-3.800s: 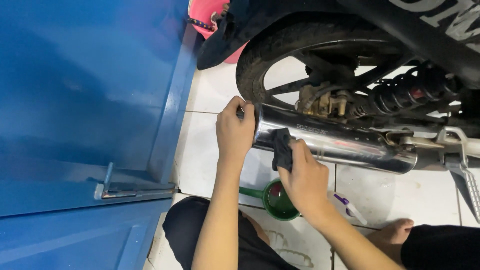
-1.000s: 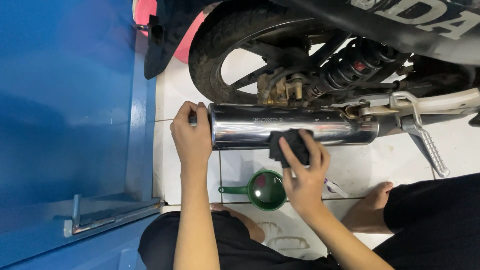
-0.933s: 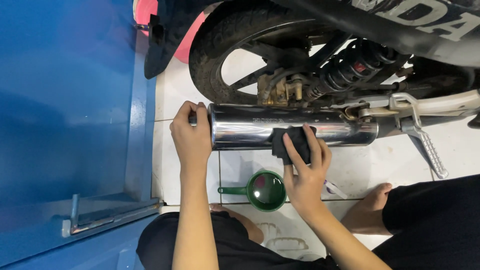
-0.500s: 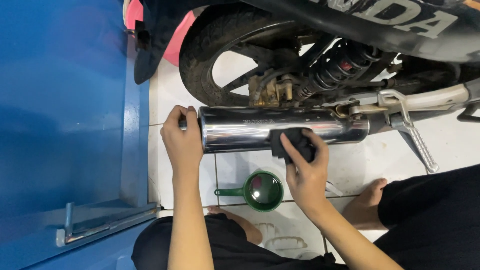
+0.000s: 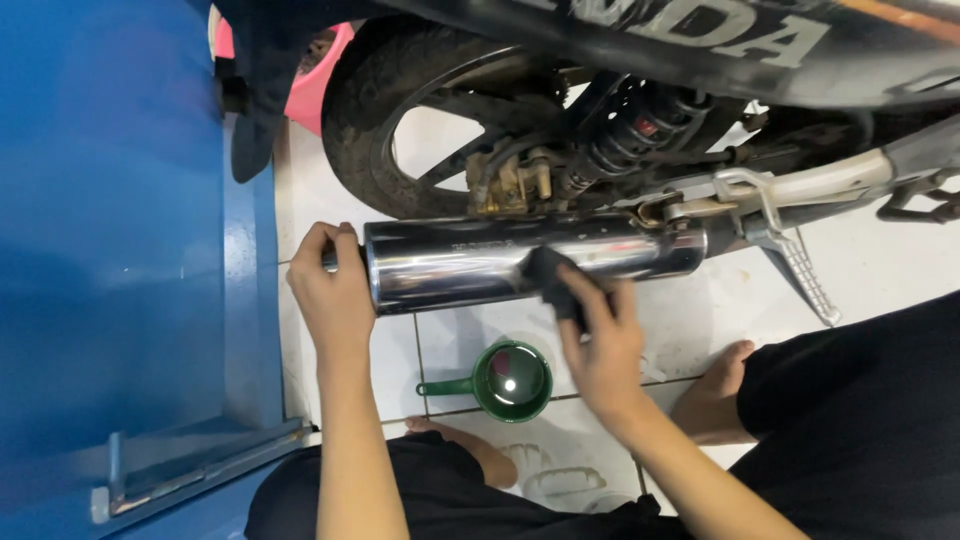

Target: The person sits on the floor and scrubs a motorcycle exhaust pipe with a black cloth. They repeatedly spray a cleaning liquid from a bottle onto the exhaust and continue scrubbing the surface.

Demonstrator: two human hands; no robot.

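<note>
A shiny chrome exhaust muffler (image 5: 470,265) of a motorcycle runs across the middle of the view. My left hand (image 5: 330,295) grips its rear end. My right hand (image 5: 600,345) presses a small dark cloth (image 5: 550,275) against the muffler's lower side, right of its middle. Behind the muffler are the rear wheel (image 5: 400,110) and a coiled shock absorber (image 5: 625,140).
A green funnel-like cup (image 5: 508,380) with a handle sits on the white tiled floor below the muffler. A blue metal door (image 5: 120,260) fills the left side. A footpeg (image 5: 790,255) sticks out at the right. My bare feet and dark-trousered legs are at the bottom.
The view has shifted, so the muffler sits more to the left. My right hand with the cloth has slid along the muffler's underside. My left hand keeps its hold on the rear end.
</note>
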